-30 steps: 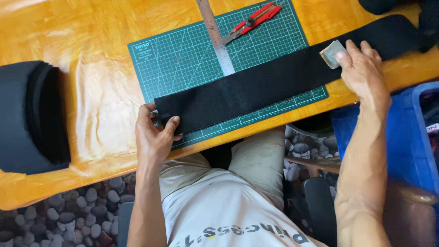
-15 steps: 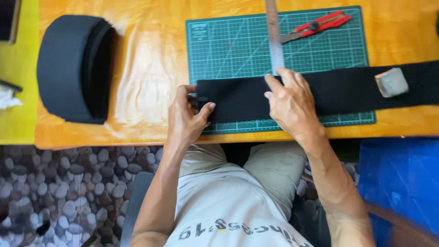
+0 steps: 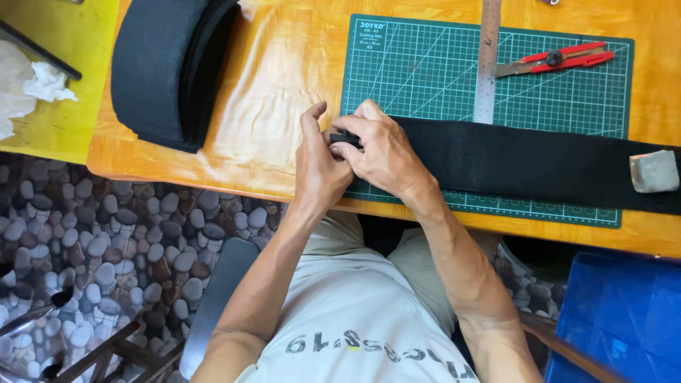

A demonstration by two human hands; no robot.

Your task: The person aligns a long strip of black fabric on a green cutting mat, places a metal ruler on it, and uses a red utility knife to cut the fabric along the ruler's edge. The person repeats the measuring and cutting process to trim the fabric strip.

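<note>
Hands, left hand (image 3: 319, 167) and right hand (image 3: 379, 145), pinch the black strip's (image 3: 525, 162) near end; its length runs rightward across the green cutting mat (image 3: 425, 71).

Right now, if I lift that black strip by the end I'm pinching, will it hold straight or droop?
Probably droop: the black strip lies flat across the cutting mat like soft fabric. Its end seems to bend between the left hand and right hand. The grey block resting on it would likely slide off.

No packages, labels, signs or screens visible.
</note>
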